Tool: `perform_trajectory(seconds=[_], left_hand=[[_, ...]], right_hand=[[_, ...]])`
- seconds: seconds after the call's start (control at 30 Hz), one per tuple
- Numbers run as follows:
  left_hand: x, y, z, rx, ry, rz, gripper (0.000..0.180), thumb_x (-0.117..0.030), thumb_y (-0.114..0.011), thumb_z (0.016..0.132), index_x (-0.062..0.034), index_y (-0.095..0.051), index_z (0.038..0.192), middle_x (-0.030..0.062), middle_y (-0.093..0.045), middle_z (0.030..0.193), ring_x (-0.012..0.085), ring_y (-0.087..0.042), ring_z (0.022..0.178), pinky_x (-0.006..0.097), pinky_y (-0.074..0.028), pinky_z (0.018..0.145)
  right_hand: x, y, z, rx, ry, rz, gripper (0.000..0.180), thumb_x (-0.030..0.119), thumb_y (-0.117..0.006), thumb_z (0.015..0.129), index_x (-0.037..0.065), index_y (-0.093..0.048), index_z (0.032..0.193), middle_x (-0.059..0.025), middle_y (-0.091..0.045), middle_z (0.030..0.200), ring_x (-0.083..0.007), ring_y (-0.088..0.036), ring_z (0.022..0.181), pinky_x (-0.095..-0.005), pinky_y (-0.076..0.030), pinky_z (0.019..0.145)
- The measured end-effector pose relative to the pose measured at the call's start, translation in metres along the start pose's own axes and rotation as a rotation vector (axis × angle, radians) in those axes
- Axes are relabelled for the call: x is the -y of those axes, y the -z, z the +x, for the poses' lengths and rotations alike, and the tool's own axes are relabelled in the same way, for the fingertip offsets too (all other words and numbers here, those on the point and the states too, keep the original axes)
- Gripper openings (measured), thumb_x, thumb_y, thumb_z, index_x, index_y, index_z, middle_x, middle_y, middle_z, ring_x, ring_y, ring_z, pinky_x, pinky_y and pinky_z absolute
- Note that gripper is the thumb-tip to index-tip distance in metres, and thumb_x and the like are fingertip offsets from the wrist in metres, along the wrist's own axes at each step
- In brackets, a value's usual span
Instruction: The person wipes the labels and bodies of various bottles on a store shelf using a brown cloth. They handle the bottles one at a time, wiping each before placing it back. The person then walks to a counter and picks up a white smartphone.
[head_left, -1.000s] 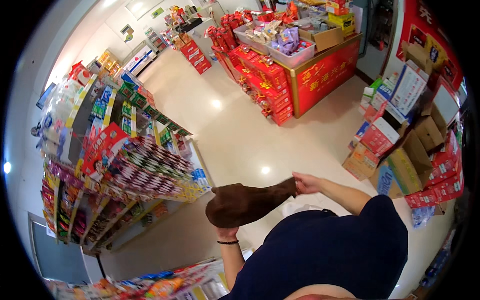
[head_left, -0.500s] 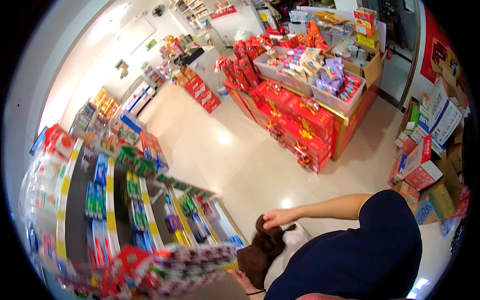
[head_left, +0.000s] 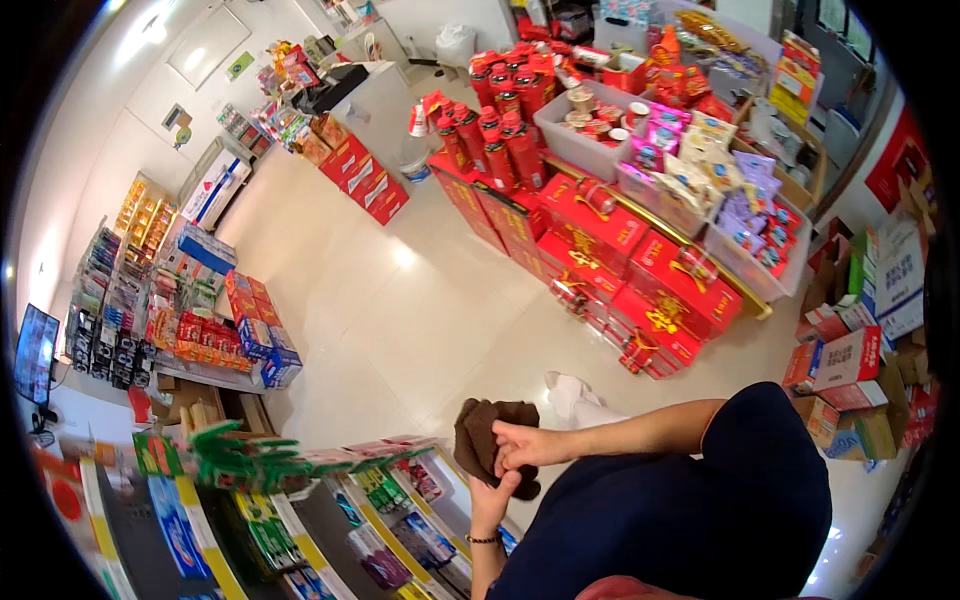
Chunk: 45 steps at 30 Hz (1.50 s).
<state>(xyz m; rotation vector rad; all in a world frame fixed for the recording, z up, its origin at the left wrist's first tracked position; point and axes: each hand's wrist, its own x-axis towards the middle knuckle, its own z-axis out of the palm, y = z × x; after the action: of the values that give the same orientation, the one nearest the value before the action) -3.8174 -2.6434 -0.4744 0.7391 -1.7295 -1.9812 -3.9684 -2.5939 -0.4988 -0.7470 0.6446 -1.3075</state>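
A dark brown cloth (head_left: 475, 432), bunched into soft folds with rounded ends, is in both my hands in front of my body. From below, my left hand (head_left: 491, 500) grips its lower edge, the thumb pointing up and a dark beaded bracelet on the wrist. My right hand (head_left: 527, 448) reaches across from the right, its bent fingers pressed into the cloth's folds. Parts of both hands' fingers are hidden behind the fabric, and I cannot tell the cloth's full shape.
Close on the left stands a shelf (head_left: 215, 510) of toothpaste-like boxes. Ahead right, red gift boxes (head_left: 600, 235) are stacked below bins of packaged snacks (head_left: 700, 170). Cartons (head_left: 845, 365) pile up at the right. Pale tiled floor (head_left: 400, 330) runs between, with a white shoe (head_left: 572, 398) near my hands.
The cloth hung loosely between my hands before; now it is gathered into a compact bunch. My hands have come together. The view has swung, and the shelf sits lower in it.
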Motion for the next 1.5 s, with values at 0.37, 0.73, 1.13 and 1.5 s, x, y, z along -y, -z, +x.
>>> perform_trajectory(seconds=[0.37, 0.73, 1.13, 1.5], left_hand=[[-0.026, 0.132, 0.278, -0.284, -0.07, -0.67, 0.074, -0.053, -0.053, 0.084, -0.006, -0.031, 0.136, 0.0071, -0.036, 0.139, 0.0214, -0.036, 0.127, 0.039, -0.028, 0.105], [-0.053, 0.341, 0.613, -0.486, 0.021, -0.961, 0.05, -0.041, -0.051, 0.089, -0.0039, -0.047, 0.123, 0.01, -0.049, 0.127, 0.0258, -0.047, 0.116, 0.044, -0.037, 0.1], [-0.134, 0.455, 1.004, -0.441, 0.402, -1.003, 0.039, -0.029, -0.043, 0.091, -0.0007, -0.052, 0.117, 0.0154, -0.053, 0.121, 0.0309, -0.049, 0.115, 0.049, -0.039, 0.099], [-0.182, 0.39, 1.335, 0.062, 0.639, -0.744, 0.048, -0.038, -0.038, 0.093, -0.0017, -0.045, 0.125, 0.0173, -0.046, 0.129, 0.0333, -0.043, 0.121, 0.052, -0.031, 0.103]], right_hand=[[0.167, 0.116, 0.305, 0.363, -0.062, -0.912, 0.011, 0.001, -0.046, 0.079, -0.001, -0.044, 0.09, -0.0194, -0.06, 0.082, -0.03, -0.06, 0.08, -0.0374, -0.046, 0.068], [0.271, 0.298, 0.632, -0.03, 0.285, -1.636, 0.013, 0.017, -0.057, 0.075, 0.007, -0.059, 0.082, -0.0116, -0.061, 0.077, -0.0309, -0.062, 0.072, -0.041, -0.049, 0.059], [0.389, 0.527, 0.755, -0.244, -0.237, -1.177, 0.03, 0.023, -0.053, 0.083, 0.008, -0.058, 0.109, -0.013, -0.063, 0.098, -0.0301, -0.059, 0.093, -0.0422, -0.047, 0.078], [0.59, 0.72, 0.853, -0.717, 0.008, -1.159, 0.028, 0.024, -0.054, 0.081, 0.011, -0.06, 0.106, -0.0108, -0.064, 0.094, -0.03, -0.06, 0.089, -0.0419, -0.046, 0.074]])
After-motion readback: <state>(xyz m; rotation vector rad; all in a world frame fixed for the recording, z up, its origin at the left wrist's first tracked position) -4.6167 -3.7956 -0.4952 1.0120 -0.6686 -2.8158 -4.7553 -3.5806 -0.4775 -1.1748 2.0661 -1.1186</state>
